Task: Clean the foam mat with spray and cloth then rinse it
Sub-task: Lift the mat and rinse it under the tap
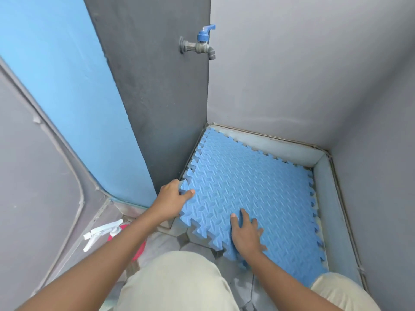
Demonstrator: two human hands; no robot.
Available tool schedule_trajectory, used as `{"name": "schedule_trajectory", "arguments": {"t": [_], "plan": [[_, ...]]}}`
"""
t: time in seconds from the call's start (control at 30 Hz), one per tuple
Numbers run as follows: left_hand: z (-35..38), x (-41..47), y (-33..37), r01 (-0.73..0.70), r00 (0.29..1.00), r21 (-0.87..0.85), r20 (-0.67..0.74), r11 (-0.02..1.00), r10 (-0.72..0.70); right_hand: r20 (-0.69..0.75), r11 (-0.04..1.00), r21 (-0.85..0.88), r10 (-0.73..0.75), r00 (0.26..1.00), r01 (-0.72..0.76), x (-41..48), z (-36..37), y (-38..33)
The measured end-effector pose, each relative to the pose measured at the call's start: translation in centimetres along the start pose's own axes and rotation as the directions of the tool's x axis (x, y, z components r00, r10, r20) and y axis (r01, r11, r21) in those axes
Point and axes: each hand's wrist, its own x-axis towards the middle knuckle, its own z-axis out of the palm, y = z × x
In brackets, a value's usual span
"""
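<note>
- Foam mat (pixel 253 187), blue with a ribbed top and jigsaw-toothed edges, lies flat in the tiled wash bay (pixel 336 209) directly below the tap (pixel 199 44), filling most of the bay floor.
- Its far corner sits in the bay corner straight under the tap. Its near edge, the side farthest from the tap, reaches out past the bay's low kerb and over the grey floor tiles.
- 2 bare hands are on the mat, both on the side away from the tap.
- The left hand (pixel 173 198) grips the mat's toothed left edge, below and slightly left of the tap. Its thumb lies on top and its fingers are curled round the edge.
- The right hand (pixel 246 234) rests palm-down on the top surface near the near edge, below and right of the tap, with fingers straight and spread. It presses on the foam and clasps nothing.
- The tap is 1 metal spout with a blue lever, fixed to the dark grey wall (pixel 146 86).
- A spray bottle (pixel 107 234) with a white trigger head and a red body stands on the floor far below and left of the tap, outside the bay and partly hidden by the left forearm.
</note>
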Motion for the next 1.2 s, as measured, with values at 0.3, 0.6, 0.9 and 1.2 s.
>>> {"name": "schedule_trajectory", "arguments": {"t": [0.3,0.6,0.9,1.2], "plan": [[-7.3,-1.9,4.7,-0.149,0.982,0.038,-0.108,0.988,0.153,0.03,0.921,0.239,-0.322,0.946,0.306,-1.7,-2.3,-8.5],[-12.1,-4.8,6.1,-0.195,0.945,0.149,-0.238,0.969,0.227,0.116,0.803,0.367,-0.54,0.833,0.47,-3.7,-2.7,-12.0],[-12.5,-5.2,5.9,-0.114,0.943,0.174,-0.291,0.978,0.162,0.003,0.748,0.173,-0.651,0.759,0.64,1.6,-10.4,-19.2],[-12.3,-5.0,5.9,-0.081,0.944,0.193,-0.3,0.978,0.138,-0.4,0.418,-0.102,-0.848,0.348,0.903,3.7,-21.6,-37.8]]}}
